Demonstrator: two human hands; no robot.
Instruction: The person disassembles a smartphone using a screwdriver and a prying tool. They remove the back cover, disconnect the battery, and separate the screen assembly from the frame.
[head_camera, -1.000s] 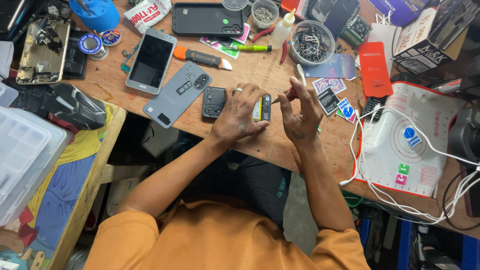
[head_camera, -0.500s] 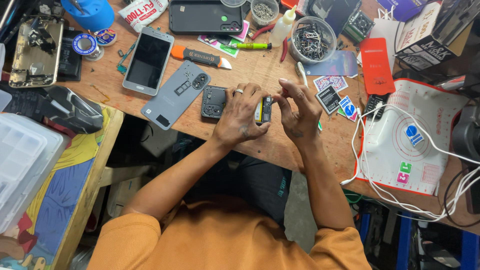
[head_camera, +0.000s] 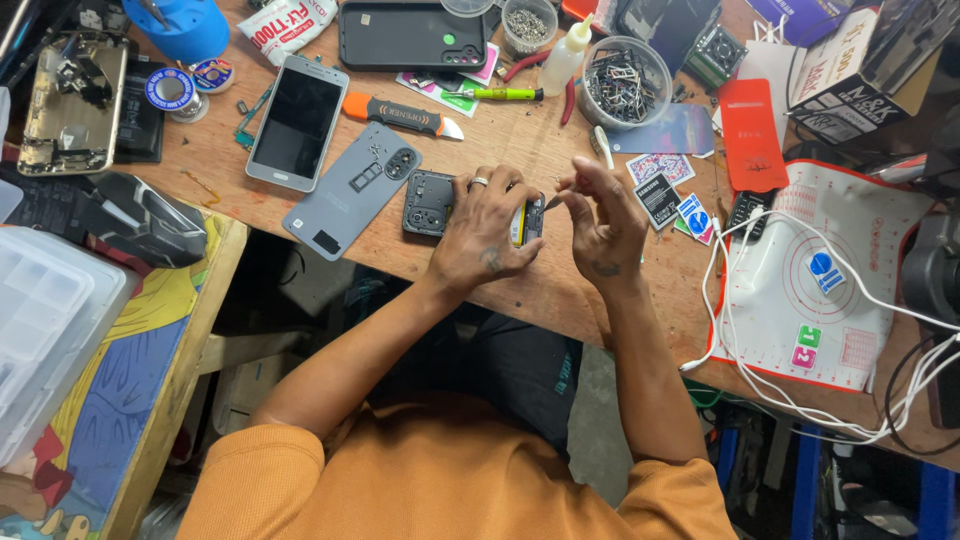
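The opened phone (head_camera: 478, 212) is pinned flat near the desk's front edge by the left hand (head_camera: 485, 235); a thin tool is pinched by the right hand (head_camera: 603, 215), just right of the phone's long-axis end

— Any packages on the bench?

— A white pouch with red print (head_camera: 290, 22) lies at the far edge, left of the black case. A dark cardboard box (head_camera: 862, 85) with white lettering stands at the far right corner.

— Screens?

— One white phone (head_camera: 298, 122) lies face up, its screen dark, beside a grey back cover.

— Labels or cards?

— A red card (head_camera: 752, 135) lies by the box. Small stickers (head_camera: 672, 195), black, white and blue, sit right of the hands. The white mat (head_camera: 800, 290) carries a blue round mark and green and pink squares.
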